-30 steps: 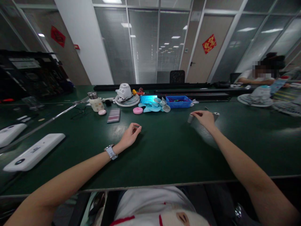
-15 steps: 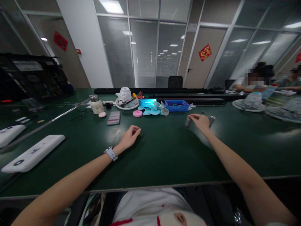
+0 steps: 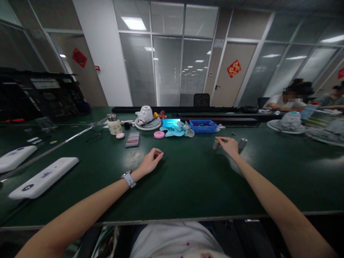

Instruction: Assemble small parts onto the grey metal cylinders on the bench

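Over at the right of the green table [image 3: 185,182], my right hand [image 3: 228,145] pinches the top of a small grey cylinder, which looks like a battery [image 3: 215,144] and stands upright. Just right of that hand is a second grey battery [image 3: 243,142], upright with a metallic top. My left hand [image 3: 152,160], with a watch on its wrist, rests on the table near the middle. Its fingers are loosely curled with a gap to the thumb, and nothing shows in them.
Along the back stand a patterned bottle [image 3: 114,126], a white fan part [image 3: 145,114], light-blue fan blades [image 3: 174,131], a pink disc [image 3: 159,134] and a blue basket [image 3: 203,129]. White devices [image 3: 44,178] lie at left. People [image 3: 282,102] sit at far right.
The view has tilted up slightly, so everything appears lower. Both hands keep nearly the same places on the table, and my right hand still pinches the battery.
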A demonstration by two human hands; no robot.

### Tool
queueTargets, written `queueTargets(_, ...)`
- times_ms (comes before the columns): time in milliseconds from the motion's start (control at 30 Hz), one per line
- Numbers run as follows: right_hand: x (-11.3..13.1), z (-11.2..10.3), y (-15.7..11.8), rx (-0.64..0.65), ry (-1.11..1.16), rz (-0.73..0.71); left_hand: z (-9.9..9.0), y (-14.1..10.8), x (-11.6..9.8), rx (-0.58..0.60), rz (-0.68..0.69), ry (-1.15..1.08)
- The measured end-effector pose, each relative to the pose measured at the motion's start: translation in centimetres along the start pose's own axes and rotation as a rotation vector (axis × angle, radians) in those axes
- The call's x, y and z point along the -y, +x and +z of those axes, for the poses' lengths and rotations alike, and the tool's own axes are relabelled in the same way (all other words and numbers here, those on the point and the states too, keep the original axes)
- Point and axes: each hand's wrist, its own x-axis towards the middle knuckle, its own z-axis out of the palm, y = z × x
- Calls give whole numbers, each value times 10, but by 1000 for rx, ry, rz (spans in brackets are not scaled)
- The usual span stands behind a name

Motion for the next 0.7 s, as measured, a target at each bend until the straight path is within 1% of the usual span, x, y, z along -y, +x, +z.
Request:
queueTargets(133, -2, 5, -3, 17, 62, 19, 0, 0, 1, 14, 14, 1)
queueTargets(233, 0, 7, -9, 62, 177, 42, 0, 0, 1, 10, 19, 4)
queueTargets(400, -3, 7, -13, 174, 355, 135, 0, 0, 1, 21, 22, 22)
queueTargets(467, -2, 6, -13, 186, 383, 182, -1, -1, 0, 22, 16, 18)
queueTargets(500, 0, 6, -14, 169, 372, 194, -2, -1, -1, 21, 17, 14)
queueTargets(567, 14, 6, -21, 128, 344, 165, -3, -4, -6, 29, 33, 10)
queueTargets(600, 26, 8, -28, 131, 358, 127, -4, -6, -10, 46, 51, 11)
queueTargets(633, 41, 10, -37, 166, 398, 82, -5, -8, -15, 69, 74, 13)
queueTargets(700, 77, 17, -62, 333, 527, -16, -4, -13, -26, 104, 126, 18)
